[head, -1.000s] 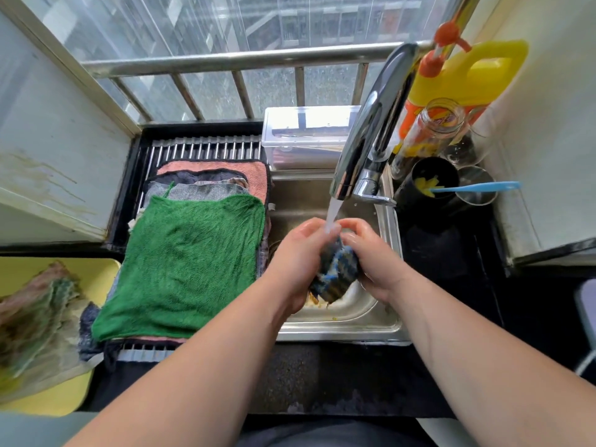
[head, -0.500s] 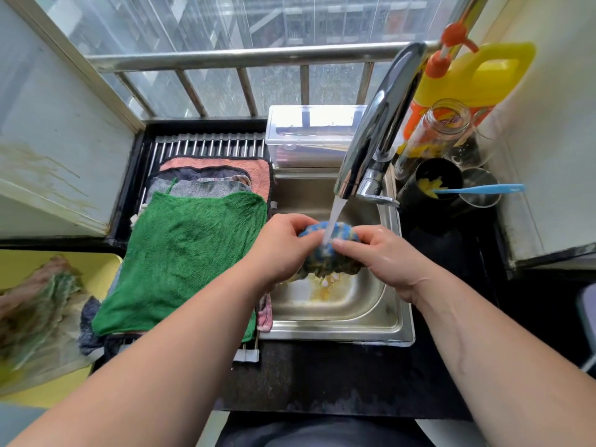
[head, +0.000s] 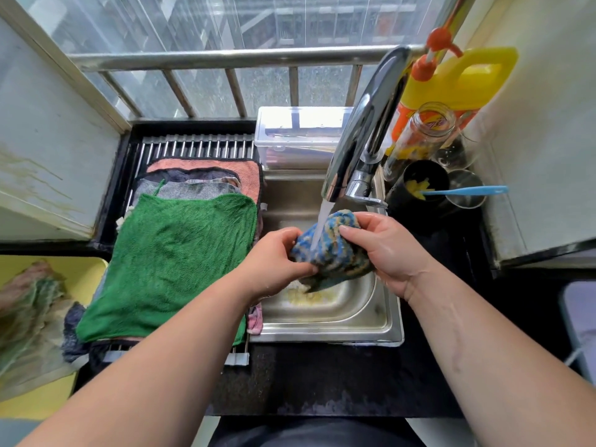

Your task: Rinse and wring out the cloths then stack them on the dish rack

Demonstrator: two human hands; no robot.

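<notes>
**Hold.** Both hands grasp one bunched blue-and-cream cloth (head: 329, 250), which sits between them over the sink (head: 325, 333). The water stream (head: 322, 221) from the tap (head: 364, 130) falls on its middle. The left hand (head: 274, 262) pinches the cloth's left end with curled fingers and thumb. The right hand (head: 383, 250) closes over the upper right end, thumb on top.

**Handling.** The cloth is soft and shapeless, and it looks soaked. Expect it to be heavier than a dry cloth, to sag wherever it is unsupported, and to drip. For wringing, take it at opposite ends, as the hands are placed now, and twist over the basin.

**Edges and room.**
- The tap spout hangs just above and beyond the hands, so upward room is tight.
- Just right of the right hand, a black cup (head: 419, 188), a jar (head: 422, 137) and a yellow bottle (head: 458, 82) crowd the sink edge. Avoid swinging that way.
- Left of the left hand lies the dish rack (head: 196, 146). A green cloth (head: 174, 262) tops the stack there, and the stack reaches the sink's left wall.
- The open path appears to run leftward, low over that stack.
- Further left, more cloths (head: 29, 317) lie heaped on a yellow tray (head: 80, 279).
</notes>
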